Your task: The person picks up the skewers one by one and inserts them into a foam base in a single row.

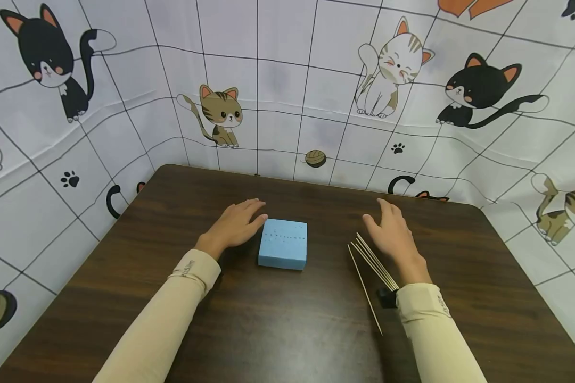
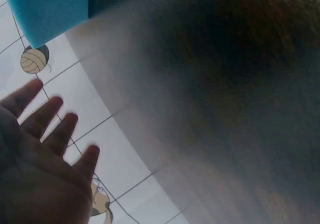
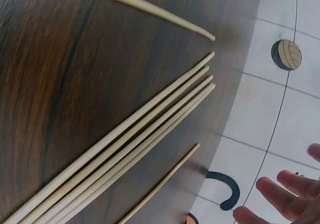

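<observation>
A light blue foam block (image 1: pixel 282 246), its top marked with a row of small dark holes, lies on the table. My left hand (image 1: pixel 235 223) is just left of it with fingers extended; whether the thumb touches the block's corner I cannot tell. In the left wrist view the fingers of the left hand (image 2: pixel 45 154) are spread and hold nothing. Over on the right, my right hand (image 1: pixel 392 234) hovers beside several thin wooden sticks (image 1: pixel 375 261), its fingers relaxed and holding nothing. One separate stick (image 1: pixel 365 290) lies left of that bundle. The right wrist view shows the sticks (image 3: pixel 125 139) up close.
A small black piece (image 1: pixel 387 298) sits at the near end of the sticks, partly hidden by the right sleeve. The dark wooden table (image 1: pixel 287 319) ends at a white curtain (image 1: pixel 287 80) with cat drawings, behind and on both sides.
</observation>
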`<state>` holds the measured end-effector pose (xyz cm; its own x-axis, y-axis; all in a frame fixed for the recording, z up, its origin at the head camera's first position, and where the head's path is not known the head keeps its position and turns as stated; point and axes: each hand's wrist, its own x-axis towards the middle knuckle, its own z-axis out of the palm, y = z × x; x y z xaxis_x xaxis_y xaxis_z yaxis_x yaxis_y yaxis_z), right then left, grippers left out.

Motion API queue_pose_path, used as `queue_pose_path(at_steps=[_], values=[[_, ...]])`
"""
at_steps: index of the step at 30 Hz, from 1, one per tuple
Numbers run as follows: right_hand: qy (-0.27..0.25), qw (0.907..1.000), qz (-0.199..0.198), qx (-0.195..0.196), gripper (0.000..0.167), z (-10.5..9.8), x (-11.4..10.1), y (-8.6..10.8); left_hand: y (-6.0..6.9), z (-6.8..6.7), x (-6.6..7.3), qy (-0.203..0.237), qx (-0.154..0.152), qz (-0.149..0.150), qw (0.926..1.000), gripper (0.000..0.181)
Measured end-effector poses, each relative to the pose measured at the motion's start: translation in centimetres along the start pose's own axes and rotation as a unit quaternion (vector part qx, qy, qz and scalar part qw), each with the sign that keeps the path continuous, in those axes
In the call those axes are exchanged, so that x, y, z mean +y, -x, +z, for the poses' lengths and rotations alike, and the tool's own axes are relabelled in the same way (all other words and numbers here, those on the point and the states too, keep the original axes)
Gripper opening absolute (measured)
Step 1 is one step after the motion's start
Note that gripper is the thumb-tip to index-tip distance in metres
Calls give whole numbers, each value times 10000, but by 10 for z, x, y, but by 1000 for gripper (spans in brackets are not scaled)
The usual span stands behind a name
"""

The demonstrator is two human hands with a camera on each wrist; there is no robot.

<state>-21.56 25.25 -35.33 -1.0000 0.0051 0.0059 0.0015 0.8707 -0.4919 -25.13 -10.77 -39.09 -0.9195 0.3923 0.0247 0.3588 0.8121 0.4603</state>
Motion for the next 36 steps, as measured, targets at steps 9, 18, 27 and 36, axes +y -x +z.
queue_pose_path(at_steps=[9,18,27,36], values=[[2,9995,257,-209,57,-6,19,2,3,1,-6,943,-309,71,9950,60],[15,9968,617,-512,51,-9,38,3,8,1,-8,1227,-596,-121,9906,69],[189,9900,1055,-917,42,-14,61,7,10,5,-14,1420,-717,-107,9872,84],[189,9880,1175,-983,28,-6,72,9,12,9,-18,1652,-939,59,9818,96]])
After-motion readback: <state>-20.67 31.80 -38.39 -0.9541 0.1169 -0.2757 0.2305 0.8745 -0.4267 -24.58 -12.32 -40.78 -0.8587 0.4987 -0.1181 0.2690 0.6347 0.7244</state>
